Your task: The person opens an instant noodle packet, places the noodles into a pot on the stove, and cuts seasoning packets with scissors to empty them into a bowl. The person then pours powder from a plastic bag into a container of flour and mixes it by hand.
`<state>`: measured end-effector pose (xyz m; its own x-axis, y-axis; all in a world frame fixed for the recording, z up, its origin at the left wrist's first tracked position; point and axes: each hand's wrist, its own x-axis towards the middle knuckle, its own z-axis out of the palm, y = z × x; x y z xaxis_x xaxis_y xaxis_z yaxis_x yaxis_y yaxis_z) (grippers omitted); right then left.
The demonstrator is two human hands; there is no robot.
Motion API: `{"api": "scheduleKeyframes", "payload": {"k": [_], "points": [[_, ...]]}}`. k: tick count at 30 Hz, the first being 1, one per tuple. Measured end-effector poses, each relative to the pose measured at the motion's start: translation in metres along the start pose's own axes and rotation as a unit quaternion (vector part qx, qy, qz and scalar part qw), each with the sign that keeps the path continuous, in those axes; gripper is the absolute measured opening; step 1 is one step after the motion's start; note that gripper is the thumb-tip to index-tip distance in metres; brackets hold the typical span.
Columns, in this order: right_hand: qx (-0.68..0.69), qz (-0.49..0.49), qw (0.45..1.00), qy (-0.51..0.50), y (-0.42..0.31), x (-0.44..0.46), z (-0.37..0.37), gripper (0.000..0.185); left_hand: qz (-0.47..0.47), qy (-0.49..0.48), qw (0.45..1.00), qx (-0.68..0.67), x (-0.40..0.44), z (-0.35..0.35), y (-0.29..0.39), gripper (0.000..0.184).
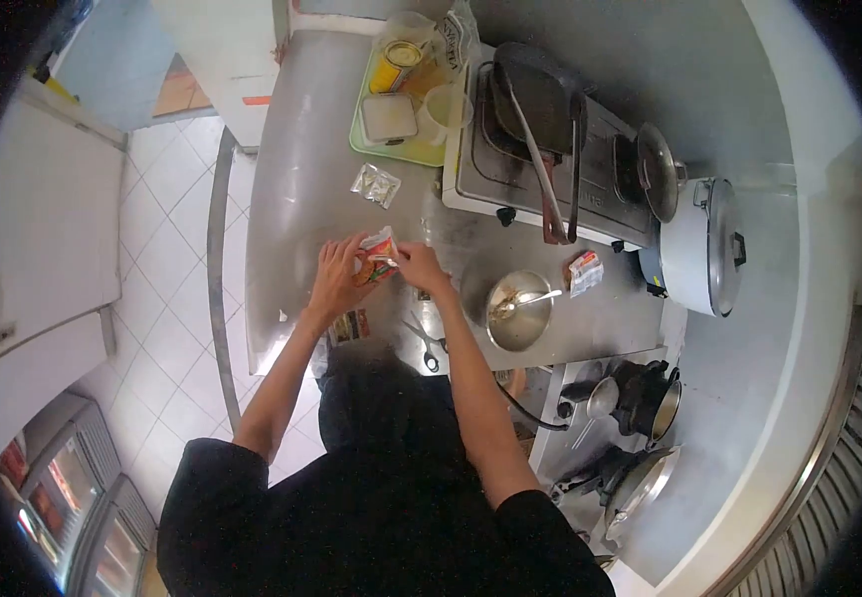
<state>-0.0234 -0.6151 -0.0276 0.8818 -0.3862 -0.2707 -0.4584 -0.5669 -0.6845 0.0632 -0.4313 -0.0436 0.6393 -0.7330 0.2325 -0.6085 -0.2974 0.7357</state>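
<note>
A small red, white and orange food packet (379,257) is held over the steel counter. My left hand (337,277) grips its left side, and my right hand (421,269) pinches its upper right edge. The print is too small to read. Near my right forearm lies a pair of scissors (431,350) with dark handles. Farther right stands a metal bowl (506,333) with a spoon (540,298) in it and some food at the bottom. Behind the packet a silver sachet (376,185) lies flat. Another printed packet (351,326) is partly hidden close to my body.
At the back, a green tray (359,134) holds a yellow can (395,68) and plastic containers. A gas stove (466,164) carries a dark pan (540,104) and tongs. A red-and-white packet (584,273) lies right of the bowl, near a large white pot (687,259). Pans sit on a lower shelf.
</note>
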Motion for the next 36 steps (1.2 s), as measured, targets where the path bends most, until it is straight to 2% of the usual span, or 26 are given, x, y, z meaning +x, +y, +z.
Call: {"api": "scheduleKeyframes", "payload": {"k": [3,5,9,11,12,14,15,17,20,21,22,23,25,27,29,33,36], "points": [[0.037,-0.035,0.999,-0.01,-0.004,0.0,0.005,0.021,-0.007,-0.02,0.999,-0.025,-0.004,0.003,-0.006,0.091],[-0.028,-0.009,0.993,0.113,-0.001,0.005,0.008,0.02,0.005,-0.023,0.999,-0.028,-0.004,-0.001,-0.002,0.091],[-0.102,-0.023,0.987,0.118,0.005,0.0,0.01,0.018,0.003,-0.018,0.999,-0.027,-0.006,-0.006,0.001,0.093],[-0.081,0.005,0.996,0.049,0.008,-0.001,0.019,0.015,0.006,-0.022,0.999,-0.024,-0.007,-0.003,-0.001,0.094],[-0.082,0.005,0.995,0.049,0.009,0.0,0.023,0.015,0.014,-0.024,0.999,-0.024,-0.008,-0.001,-0.003,0.094],[-0.068,-0.117,0.99,0.037,0.012,0.001,0.03,0.016,0.019,-0.025,0.999,-0.023,-0.009,0.003,-0.006,0.095],[-0.067,-0.118,0.99,0.036,0.014,0.003,0.032,0.016,0.015,-0.037,0.999,-0.034,-0.009,0.005,-0.008,0.095],[0.011,-0.16,0.986,-0.053,0.001,0.007,0.027,0.018,0.011,-0.05,0.998,-0.042,-0.009,0.002,-0.007,0.095],[-0.051,-0.115,0.99,-0.066,-0.028,0.008,0.018,0.019,0.008,-0.036,0.997,-0.063,-0.003,-0.006,0.003,0.095],[-0.051,-0.115,0.99,-0.067,-0.037,0.004,0.015,0.019,-0.031,-0.022,0.994,-0.106,-0.001,-0.009,0.006,0.096],[-0.069,-0.123,0.99,-0.03,-0.047,-0.002,0.012,0.019,-0.071,-0.008,0.986,-0.148,-0.001,-0.01,0.008,0.096],[-0.085,-0.131,0.988,0.008,-0.058,-0.006,0.008,0.018,-0.072,-0.007,0.986,-0.148,0.0,-0.01,0.007,0.096],[-0.109,-0.135,0.985,-0.016,-0.079,-0.009,-0.012,0.017,-0.054,0.032,0.99,-0.126,0.001,-0.01,0.002,0.099],[-0.134,-0.139,0.98,-0.041,-0.084,-0.008,-0.016,0.017,-0.081,0.022,0.986,-0.144,-0.002,-0.011,-0.003,0.099],[-0.042,-0.179,0.976,0.119,-0.078,-0.004,-0.01,0.028,-0.108,0.011,0.981,-0.162,-0.003,-0.013,-0.003,0.1],[-0.013,-0.113,0.986,0.124,-0.079,-0.008,-0.003,0.024,-0.084,0.028,0.98,-0.181,-0.004,-0.016,-0.003,0.096],[-0.086,-0.089,0.986,0.114,-0.08,-0.005,0.002,0.015,-0.067,0.037,0.984,-0.159,-0.005,-0.024,0.002,0.091]]}}
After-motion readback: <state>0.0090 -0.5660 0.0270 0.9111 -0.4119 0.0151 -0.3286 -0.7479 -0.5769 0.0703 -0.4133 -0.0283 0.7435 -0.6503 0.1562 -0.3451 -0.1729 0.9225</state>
